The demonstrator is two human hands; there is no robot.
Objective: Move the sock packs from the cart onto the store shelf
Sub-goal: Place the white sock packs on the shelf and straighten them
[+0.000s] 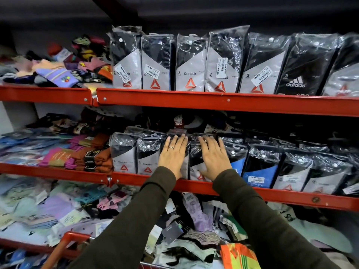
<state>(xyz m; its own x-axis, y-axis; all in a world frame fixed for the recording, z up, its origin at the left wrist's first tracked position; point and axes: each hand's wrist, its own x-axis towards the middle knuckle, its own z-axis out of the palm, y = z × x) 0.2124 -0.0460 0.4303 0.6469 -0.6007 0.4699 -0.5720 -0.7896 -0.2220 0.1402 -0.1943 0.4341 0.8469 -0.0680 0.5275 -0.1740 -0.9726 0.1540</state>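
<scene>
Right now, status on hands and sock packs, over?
Left hand and right hand open, flat against upright plastic-wrapped black sock packs on middle red metal shelf. Nothing gripped. Nothing in the way.

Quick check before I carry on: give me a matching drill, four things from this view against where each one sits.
Things:
1. Adidas pack
2. Jockey pack
3. Orange socks
4. Left hand

Places:
A. Middle shelf, left of the Reebok packs
B. Flat on packs, middle shelf
C. Top shelf, right part
D. Middle shelf, right of the hands

Pairs: 1-C, 2-D, 3-A, 4-B
</scene>
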